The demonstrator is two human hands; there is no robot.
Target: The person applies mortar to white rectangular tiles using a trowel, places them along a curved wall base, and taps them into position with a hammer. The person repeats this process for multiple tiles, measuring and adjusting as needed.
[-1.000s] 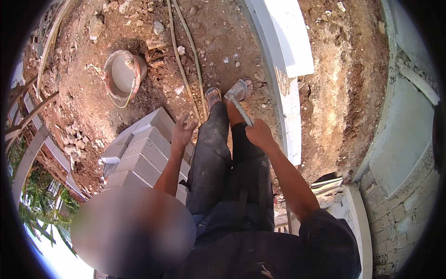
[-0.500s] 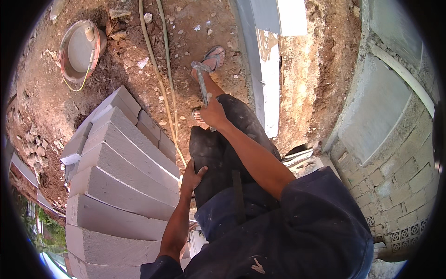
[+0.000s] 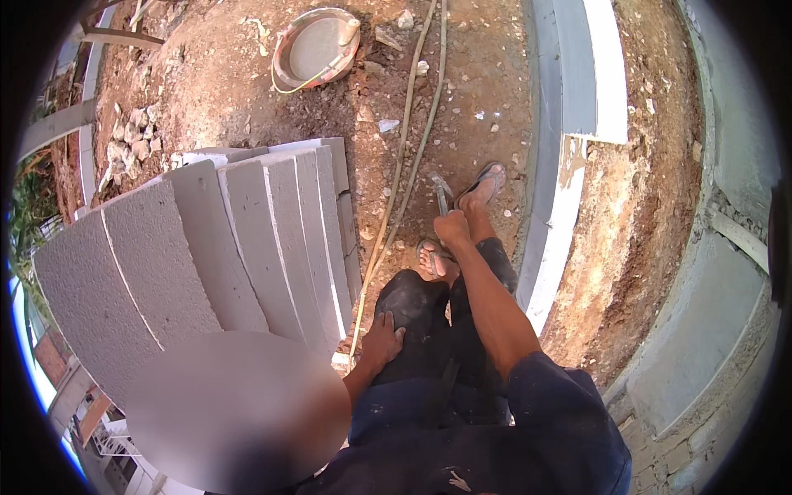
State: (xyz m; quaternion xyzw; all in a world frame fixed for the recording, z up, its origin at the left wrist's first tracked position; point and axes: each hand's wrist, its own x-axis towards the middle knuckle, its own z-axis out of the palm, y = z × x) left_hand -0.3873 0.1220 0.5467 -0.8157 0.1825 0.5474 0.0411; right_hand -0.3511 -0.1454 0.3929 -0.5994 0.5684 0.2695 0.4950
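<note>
My right hand (image 3: 453,228) is closed round the handle of a mortar-stained hammer (image 3: 443,188), held low above the dirt beside my sandalled feet. The hammer's head points away from me, and its lower handle is hidden by my fist. My left hand (image 3: 383,340) lies on my left thigh near the knee, fingers stretched out, holding nothing. Just left of it stands a row of large light-grey concrete blocks (image 3: 247,240), set on edge side by side. A blurred oval covers part of the blocks and my left forearm.
A round orange-rimmed tub (image 3: 318,48) of grey mortar stands far ahead, a handled tool at its edge. Two hoses (image 3: 403,165) run along the ground between blocks and feet. A low grey wall (image 3: 551,190) borders my right, with a trench beyond. Rubble (image 3: 130,142) lies far left.
The view has swung left, so blocks, tub and hoses appear farther right. My right hand keeps its grip on the hammer, and my left hand stays on my thigh.
</note>
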